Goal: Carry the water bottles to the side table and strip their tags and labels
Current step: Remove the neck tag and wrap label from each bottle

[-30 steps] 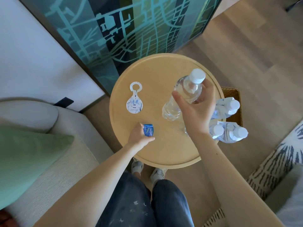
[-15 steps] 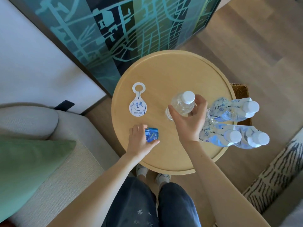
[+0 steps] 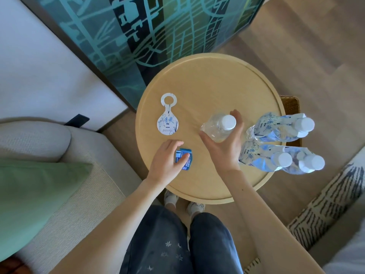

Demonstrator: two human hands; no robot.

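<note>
Since the earlier frame, the stripped bottle (image 3: pixel 218 129) has come down onto the tabletop (image 3: pixel 207 80), right hand (image 3: pixel 223 150) wrapped around it. Left hand (image 3: pixel 166 161), at 8 o'clock, pinches the blue label (image 3: pixel 185 161). The tag (image 3: pixel 167 117) lies at 10 o'clock.

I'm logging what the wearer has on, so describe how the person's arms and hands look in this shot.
Both forearms are bare, with no sleeves in view. The left hand and right hand wear no gloves, rings, watch or bracelets that I can see. The right forearm shows a small dark mark. Below are dark blue jeans with small pale flower prints.
</note>
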